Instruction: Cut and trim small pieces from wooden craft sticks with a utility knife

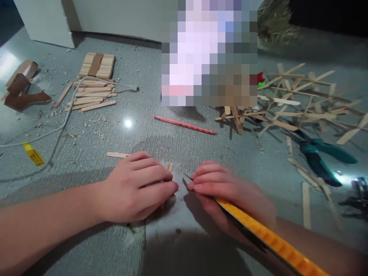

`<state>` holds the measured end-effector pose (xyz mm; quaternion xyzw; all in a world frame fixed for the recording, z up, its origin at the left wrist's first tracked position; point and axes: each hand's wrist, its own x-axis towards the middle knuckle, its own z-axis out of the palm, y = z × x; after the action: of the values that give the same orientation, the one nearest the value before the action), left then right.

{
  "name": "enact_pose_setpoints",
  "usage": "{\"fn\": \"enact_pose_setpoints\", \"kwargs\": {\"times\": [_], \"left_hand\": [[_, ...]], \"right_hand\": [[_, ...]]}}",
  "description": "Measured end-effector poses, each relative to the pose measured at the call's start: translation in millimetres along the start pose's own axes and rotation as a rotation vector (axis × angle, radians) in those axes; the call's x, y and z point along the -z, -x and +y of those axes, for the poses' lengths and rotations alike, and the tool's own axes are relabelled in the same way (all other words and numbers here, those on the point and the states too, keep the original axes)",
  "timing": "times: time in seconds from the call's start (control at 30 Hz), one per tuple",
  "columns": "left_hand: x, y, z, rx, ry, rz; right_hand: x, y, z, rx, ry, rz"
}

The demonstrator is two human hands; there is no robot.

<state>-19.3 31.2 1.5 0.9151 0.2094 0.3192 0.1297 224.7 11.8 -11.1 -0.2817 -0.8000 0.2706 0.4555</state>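
My left hand (140,188) is closed low over the table, its fingers curled round a wooden craft stick (170,167), only the tip of which shows beyond them. Another flat stick (117,155) pokes out past the knuckles; whether the hand touches it I cannot tell. To the right, my right hand (227,191) grips a yellow utility knife (258,226), with the thin blade pointing toward the left hand. A small gap separates the blade from the left fingertips. Beyond the hands lies a red pencil (185,125).
Loose sticks (93,96) and a banded bundle (97,66) lie at back left, near a white cable (67,111) and curled brown strips (21,90). A tangled stick structure (310,103) and teal-handled pliers (319,157) occupy the right. Wood shavings dot the table. A pixelated patch hides the back middle.
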Motion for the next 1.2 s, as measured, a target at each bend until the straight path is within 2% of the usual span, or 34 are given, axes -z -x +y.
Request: {"fn": "enact_pose_setpoints", "kwargs": {"times": [0.23,0.47,0.6,0.93,1.2], "left_hand": [[-1.7,0,5,-0.071,0.066,0.052],[-8.4,1,18,0.038,0.109,0.082],[-8.5,1,19,0.047,0.092,0.084],[-11.4,5,19,0.079,0.069,0.043],[-8.9,3,17,0.034,0.051,0.041]], "right_hand": [[0,3,2,0.017,0.006,-0.045],[-2,5,-1,0.055,0.097,-0.096],[1,2,-4,0.058,0.151,-0.163],[-3,3,-1,0.065,0.131,-0.132],[-2,5,0,0.076,0.12,-0.143]]}}
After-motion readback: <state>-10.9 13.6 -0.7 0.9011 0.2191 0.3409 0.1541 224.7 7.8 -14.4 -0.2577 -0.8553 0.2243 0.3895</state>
